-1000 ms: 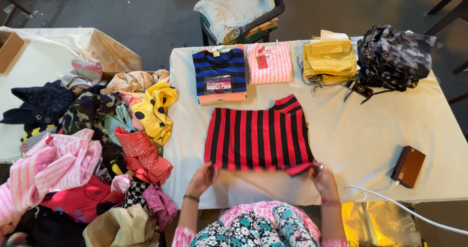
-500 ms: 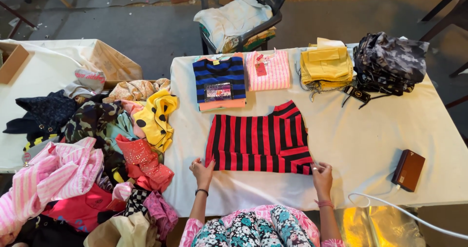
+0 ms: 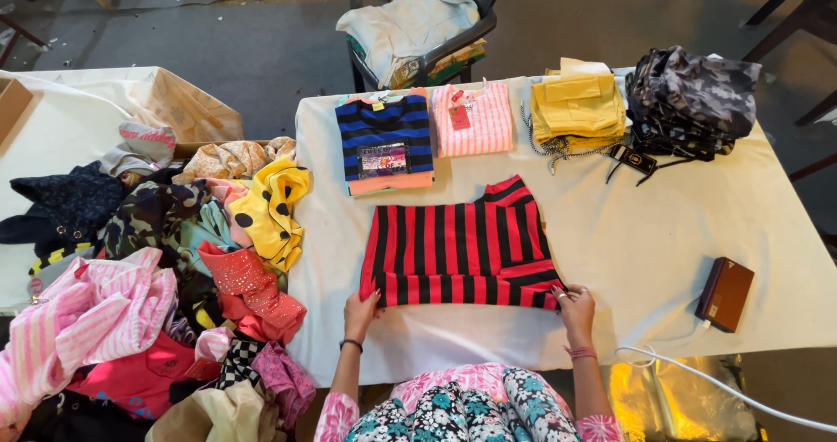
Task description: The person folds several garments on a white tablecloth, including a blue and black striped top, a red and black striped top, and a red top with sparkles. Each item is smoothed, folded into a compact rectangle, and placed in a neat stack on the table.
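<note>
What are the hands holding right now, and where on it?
Both hands grip the red and black striped shirt at its near folded edge: left hand at the left corner, right hand at the right corner.

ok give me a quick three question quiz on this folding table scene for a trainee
1. True or false: both hands, left hand and right hand, grip the near edge of the red and black striped garment.
2. Which folded item lies between the blue striped top and the yellow stack? A) pink striped top B) camouflage stack C) brown box
3. On which side of the person does the loose clothes heap lie?

Key: 1 true; 2 A, the pink striped top; 3 the left.
</note>
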